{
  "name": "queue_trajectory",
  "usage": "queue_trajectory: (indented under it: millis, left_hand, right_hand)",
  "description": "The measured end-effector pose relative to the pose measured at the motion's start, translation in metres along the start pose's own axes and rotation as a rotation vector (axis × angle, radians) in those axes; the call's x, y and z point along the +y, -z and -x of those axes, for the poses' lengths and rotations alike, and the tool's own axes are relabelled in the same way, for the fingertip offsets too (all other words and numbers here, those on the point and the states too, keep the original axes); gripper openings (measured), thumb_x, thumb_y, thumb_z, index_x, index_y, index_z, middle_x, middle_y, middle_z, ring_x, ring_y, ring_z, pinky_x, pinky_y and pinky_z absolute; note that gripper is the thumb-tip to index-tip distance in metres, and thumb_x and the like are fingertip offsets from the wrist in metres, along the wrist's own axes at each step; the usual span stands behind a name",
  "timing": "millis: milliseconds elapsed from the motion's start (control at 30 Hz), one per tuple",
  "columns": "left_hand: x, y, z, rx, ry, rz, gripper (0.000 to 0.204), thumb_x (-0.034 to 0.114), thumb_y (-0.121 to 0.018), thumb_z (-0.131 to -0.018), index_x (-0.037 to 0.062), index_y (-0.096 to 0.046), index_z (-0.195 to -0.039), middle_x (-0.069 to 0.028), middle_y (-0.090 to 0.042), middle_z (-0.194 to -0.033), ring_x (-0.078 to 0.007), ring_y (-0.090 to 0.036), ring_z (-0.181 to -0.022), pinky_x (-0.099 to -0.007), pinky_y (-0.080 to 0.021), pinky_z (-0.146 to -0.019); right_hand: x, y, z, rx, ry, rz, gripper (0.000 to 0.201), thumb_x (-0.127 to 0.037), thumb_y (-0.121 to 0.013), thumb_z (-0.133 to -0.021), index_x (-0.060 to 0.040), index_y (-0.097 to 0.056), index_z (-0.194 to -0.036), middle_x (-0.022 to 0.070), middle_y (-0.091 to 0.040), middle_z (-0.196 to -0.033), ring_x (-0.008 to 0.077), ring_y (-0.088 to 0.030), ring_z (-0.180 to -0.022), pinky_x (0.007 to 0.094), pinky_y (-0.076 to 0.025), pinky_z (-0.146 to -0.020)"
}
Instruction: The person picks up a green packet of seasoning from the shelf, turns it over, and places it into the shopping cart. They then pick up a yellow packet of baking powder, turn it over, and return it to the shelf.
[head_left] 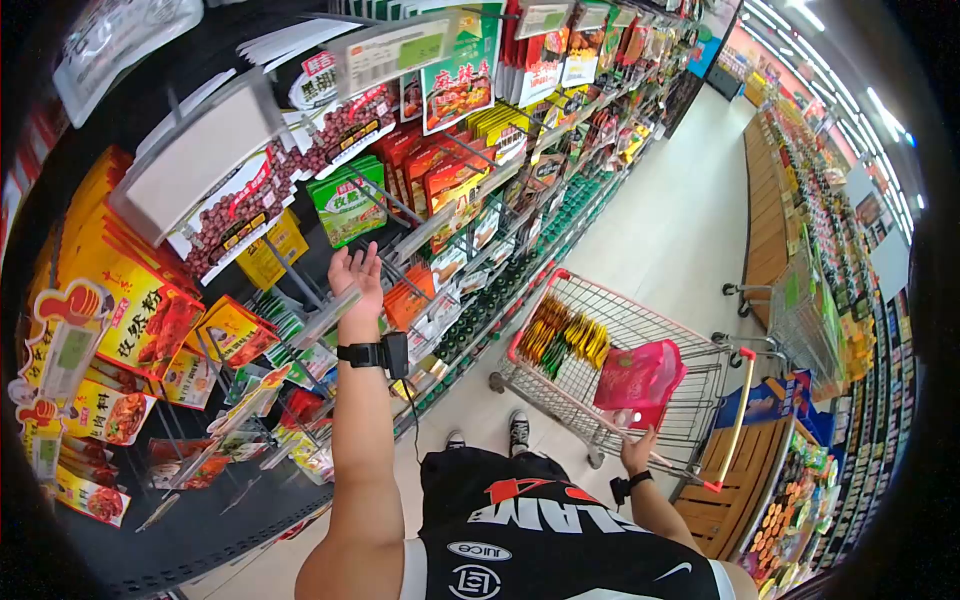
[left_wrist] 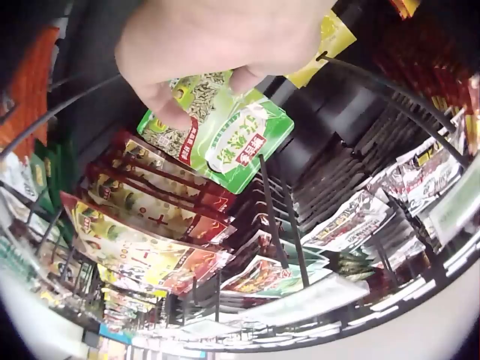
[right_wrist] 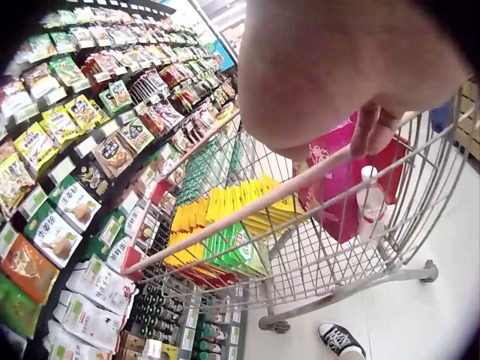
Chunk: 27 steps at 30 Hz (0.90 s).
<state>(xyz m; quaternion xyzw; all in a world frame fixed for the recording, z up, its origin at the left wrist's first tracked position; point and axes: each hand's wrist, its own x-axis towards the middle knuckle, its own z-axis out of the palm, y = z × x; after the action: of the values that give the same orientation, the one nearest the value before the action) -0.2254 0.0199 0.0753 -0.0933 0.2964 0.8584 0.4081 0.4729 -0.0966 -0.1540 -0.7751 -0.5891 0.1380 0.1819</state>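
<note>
Shopper's left hand (head_left: 358, 275) reaches, fingers apart and empty, toward a green packet (head_left: 347, 204) hanging on the shelf rack; right hand (head_left: 637, 452) curls around the cart handle (head_left: 600, 428).

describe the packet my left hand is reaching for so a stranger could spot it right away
On the seasoning rack left of the shopping cart, look just above the raised left hand. The green packet hangs there on a peg, the only bright green one, between dark-red bean bags and orange-red packets.

Black sleeveless jersey (head_left: 560, 540) with white-and-red lettering; black camera straps behind both hands; black-and-white sneakers (head_left: 518, 430).
</note>
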Motion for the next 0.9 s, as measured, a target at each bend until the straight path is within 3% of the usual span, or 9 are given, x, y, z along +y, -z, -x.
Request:
queue_trajectory:
  millis: [100,133,233,267,400,533,633,767,900]
  left_hand:
    - [0.003,0.002,-0.005,-0.164,-0.050,0.104,0.069,0.033,-0.056,-0.093,0.0007,-0.026,-0.147,-0.0126,-0.036,-0.148,-0.0286,-0.060,-0.109,-0.0380,-0.047,-0.079]
    - [0.005,-0.002,-0.002,-0.175,-0.041,0.093,0.069,0.035,-0.056,-0.092,0.0015,-0.027,-0.146,-0.0113,-0.039,-0.146,-0.0259,-0.062,-0.103,-0.0375,-0.045,-0.077]
    - [0.007,0.000,0.001,-0.141,0.060,0.150,0.050,0.029,-0.055,-0.096,-0.0014,-0.038,-0.132,-0.0150,-0.038,-0.146,-0.0280,-0.060,-0.108,-0.0385,-0.047,-0.079]
    - [0.007,-0.002,0.005,-0.125,0.068,0.137,0.051,0.031,-0.056,-0.096,0.0003,-0.040,-0.133,-0.0116,-0.054,-0.120,-0.0228,-0.062,-0.092,-0.0338,-0.047,-0.071]
    - [0.001,0.007,0.005,-0.105,0.105,0.146,0.035,0.031,-0.063,-0.095,0.0076,-0.053,-0.120,-0.0026,-0.049,-0.077,-0.0122,-0.049,-0.064,-0.0275,-0.041,-0.056]
    - [-0.005,0.012,0.028,-0.231,0.019,0.041,0.022,0.024,-0.067,-0.094,0.0130,-0.057,-0.111,0.0017,-0.051,-0.084,-0.0108,-0.045,-0.064,-0.0278,-0.038,-0.057]
    - [-0.014,0.014,0.054,-0.174,-0.112,-0.113,0.018,0.025,-0.072,-0.090,0.0153,-0.061,-0.101,0.0065,-0.059,-0.088,-0.0064,-0.045,-0.069,-0.0249,-0.035,-0.062]
    - [-0.015,0.026,0.099,-0.212,-0.218,-0.321,0.016,0.021,-0.067,-0.093,0.0128,-0.063,-0.106,0.0051,-0.064,-0.100,-0.0036,-0.054,-0.079,-0.0225,-0.038,-0.060]
    - [-0.018,0.050,0.131,-0.381,-0.215,-0.425,0.019,0.019,-0.064,-0.095,0.0070,-0.065,-0.110,0.0017,-0.066,-0.105,-0.0050,-0.058,-0.086,-0.0226,-0.045,-0.065]
  right_hand:
    - [-0.003,-0.004,0.024,-0.167,-0.141,-0.044,0.090,-0.011,-0.070,-0.072,0.0085,-0.019,-0.145,0.0358,-0.023,-0.142,0.0506,-0.028,-0.133,0.0482,-0.023,-0.115]
    - [0.017,-0.017,0.029,-0.146,-0.006,0.040,0.092,-0.012,-0.071,-0.072,0.0078,-0.019,-0.145,0.0358,-0.017,-0.144,0.0507,-0.028,-0.133,0.0472,-0.025,-0.115]
    - [0.006,-0.019,0.046,-0.135,-0.066,0.080,0.095,-0.012,-0.072,-0.071,0.0083,-0.017,-0.146,0.0358,-0.007,-0.148,0.0525,-0.027,-0.135,0.0456,-0.032,-0.112]
    - [0.003,-0.021,0.050,-0.085,-0.052,0.065,0.096,-0.011,-0.072,-0.071,0.0086,-0.016,-0.146,0.0353,-0.002,-0.149,0.0527,-0.027,-0.135,0.0455,-0.033,-0.112]
    - [-0.030,-0.013,0.062,-0.008,-0.051,0.011,0.096,-0.012,-0.072,-0.070,0.0087,-0.016,-0.146,0.0385,-0.007,-0.147,0.0522,-0.024,-0.136,0.0482,-0.029,-0.113]
    - [-0.033,-0.027,0.067,-0.016,0.045,0.061,0.095,-0.017,-0.072,-0.070,0.0125,-0.019,-0.143,0.0407,-0.021,-0.140,0.0516,-0.014,-0.137,0.0516,-0.016,-0.116]
    - [-0.039,-0.031,0.074,-0.048,0.054,-0.012,0.093,-0.017,-0.071,-0.070,0.0147,-0.019,-0.141,0.0391,-0.022,-0.139,0.0504,-0.017,-0.134,0.0516,-0.017,-0.115]
    - [-0.035,-0.041,0.086,-0.044,0.041,-0.017,0.084,-0.013,-0.069,-0.071,0.0155,-0.023,-0.137,0.0351,-0.025,-0.137,0.0495,-0.021,-0.129,0.0503,-0.020,-0.113]
    - [-0.032,-0.048,0.088,-0.060,-0.009,-0.084,0.066,-0.009,-0.067,-0.073,0.0098,-0.036,-0.128,0.0330,-0.029,-0.133,0.0461,-0.030,-0.125,0.0478,-0.029,-0.109]
